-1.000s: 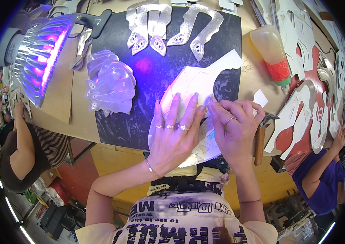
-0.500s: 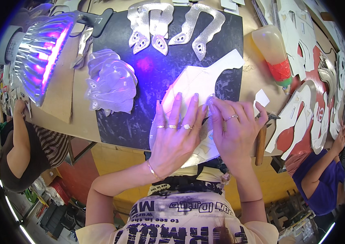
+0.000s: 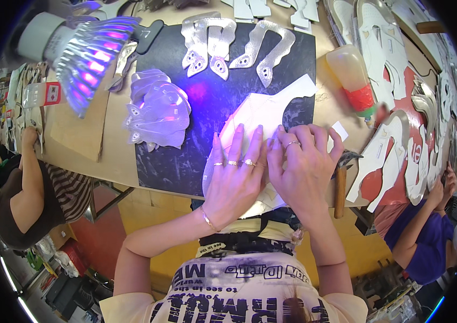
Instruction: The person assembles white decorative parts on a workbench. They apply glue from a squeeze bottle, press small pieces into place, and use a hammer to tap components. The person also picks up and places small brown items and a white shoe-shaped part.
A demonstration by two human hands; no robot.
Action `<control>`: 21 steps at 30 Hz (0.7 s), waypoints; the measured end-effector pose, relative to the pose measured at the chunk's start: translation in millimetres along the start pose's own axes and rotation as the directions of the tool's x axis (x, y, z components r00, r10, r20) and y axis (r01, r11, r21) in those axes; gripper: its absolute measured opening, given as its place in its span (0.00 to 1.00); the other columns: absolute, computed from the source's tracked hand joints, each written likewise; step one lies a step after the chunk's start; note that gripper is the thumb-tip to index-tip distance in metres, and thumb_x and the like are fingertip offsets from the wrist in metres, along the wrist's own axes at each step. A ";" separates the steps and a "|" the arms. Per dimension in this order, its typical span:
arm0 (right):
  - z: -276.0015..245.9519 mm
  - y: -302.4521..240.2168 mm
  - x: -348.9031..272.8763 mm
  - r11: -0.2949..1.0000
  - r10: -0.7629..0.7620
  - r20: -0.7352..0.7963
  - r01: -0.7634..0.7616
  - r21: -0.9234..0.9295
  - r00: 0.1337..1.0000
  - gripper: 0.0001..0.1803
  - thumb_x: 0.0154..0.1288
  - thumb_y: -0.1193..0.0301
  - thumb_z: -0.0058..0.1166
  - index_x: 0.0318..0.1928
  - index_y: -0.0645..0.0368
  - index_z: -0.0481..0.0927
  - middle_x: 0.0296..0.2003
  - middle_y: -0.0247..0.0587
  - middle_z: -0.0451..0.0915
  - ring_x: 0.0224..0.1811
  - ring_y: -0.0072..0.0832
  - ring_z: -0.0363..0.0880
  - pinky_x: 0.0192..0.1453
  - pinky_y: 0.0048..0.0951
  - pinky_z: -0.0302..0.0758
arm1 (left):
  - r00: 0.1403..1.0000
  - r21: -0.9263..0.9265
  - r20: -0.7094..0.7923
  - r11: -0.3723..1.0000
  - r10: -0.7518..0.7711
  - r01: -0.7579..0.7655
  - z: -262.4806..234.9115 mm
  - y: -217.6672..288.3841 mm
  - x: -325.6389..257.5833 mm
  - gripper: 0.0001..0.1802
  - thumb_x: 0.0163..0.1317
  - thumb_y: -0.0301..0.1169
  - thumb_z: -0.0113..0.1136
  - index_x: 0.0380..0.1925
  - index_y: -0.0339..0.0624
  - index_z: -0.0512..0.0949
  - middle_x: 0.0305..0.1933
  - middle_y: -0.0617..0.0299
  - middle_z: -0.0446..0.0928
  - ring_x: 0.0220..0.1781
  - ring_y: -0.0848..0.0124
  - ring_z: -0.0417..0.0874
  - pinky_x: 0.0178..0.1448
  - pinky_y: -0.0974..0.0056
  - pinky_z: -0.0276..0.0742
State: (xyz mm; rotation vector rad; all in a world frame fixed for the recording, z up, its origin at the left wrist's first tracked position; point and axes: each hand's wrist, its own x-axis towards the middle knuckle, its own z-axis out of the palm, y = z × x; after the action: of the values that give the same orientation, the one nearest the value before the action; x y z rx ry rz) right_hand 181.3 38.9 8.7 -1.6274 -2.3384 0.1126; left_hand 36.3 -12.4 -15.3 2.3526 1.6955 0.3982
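Desk [image 3: 131,161]: a long wooden surface under both hands, running left and right past them.
Black mat [image 3: 185,151]: a dark, scuffed work pad on the desk, beneath the hands and stretching beyond them.
White cut-out piece [image 3: 271,107]: a flat, pale shaped sheet lying on the mat, its near half covered by both hands, its far end reaching past the fingertips.
Left hand [image 3: 236,177]: laid flat with fingers spread wide, palm pressing the white piece down; it grips nothing.
Right hand [image 3: 301,167]: touching the left hand's side, fingers curled, tips pressed on the white piece; whether it pinches anything cannot be told.
Lamp [image 3: 91,59]: glowing violet, well beyond the left hand.
Glue bottle [image 3: 352,78]: beyond the right hand.
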 end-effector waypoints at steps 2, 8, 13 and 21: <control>-2.6 9.2 0.8 0.989 -0.006 0.016 0.004 0.146 1.000 0.15 0.59 0.70 0.57 0.46 0.53 0.86 0.39 0.33 0.78 0.50 0.33 0.74 0.67 0.50 0.56 | 1.000 -0.008 -0.011 1.000 0.022 -0.022 0.8 -2.3 -0.2 0.31 0.59 0.34 0.60 0.64 0.39 0.73 0.74 0.48 0.60 0.76 0.43 0.58 0.73 0.27 0.52; -8.2 25.6 -7.8 0.972 -0.036 0.090 0.013 0.236 0.995 0.21 0.56 0.73 0.58 0.52 0.48 0.86 0.40 0.32 0.76 0.51 0.32 0.72 0.68 0.50 0.56 | 0.998 -0.140 -0.057 0.990 -0.013 0.005 1.4 -6.9 -7.7 0.30 0.58 0.30 0.63 0.63 0.42 0.73 0.73 0.46 0.62 0.75 0.45 0.62 0.74 0.32 0.51; 2.1 6.4 -16.4 0.990 -0.051 0.026 0.054 -0.131 0.998 0.22 0.58 0.71 0.59 0.54 0.45 0.84 0.44 0.35 0.76 0.55 0.35 0.72 0.69 0.51 0.57 | 0.999 -0.027 -0.033 1.000 -0.012 0.011 -1.1 -1.2 -6.1 0.29 0.59 0.30 0.63 0.62 0.40 0.73 0.73 0.47 0.62 0.75 0.50 0.63 0.76 0.36 0.51; -1.2 19.1 -9.2 0.957 -0.260 0.167 0.231 0.174 0.951 0.24 0.62 0.78 0.49 0.60 0.65 0.77 0.62 0.49 0.73 0.68 0.44 0.68 0.75 0.52 0.56 | 1.000 -0.140 0.007 0.990 0.003 -0.002 -8.1 -7.7 -6.6 0.27 0.60 0.30 0.62 0.61 0.38 0.74 0.73 0.46 0.62 0.74 0.50 0.63 0.77 0.38 0.51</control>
State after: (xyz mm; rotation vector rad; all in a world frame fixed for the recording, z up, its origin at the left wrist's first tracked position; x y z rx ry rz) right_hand 201.9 37.0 3.7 -1.2909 -2.5815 0.3977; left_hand 24.7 -16.1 -10.8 2.2536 1.6065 0.4911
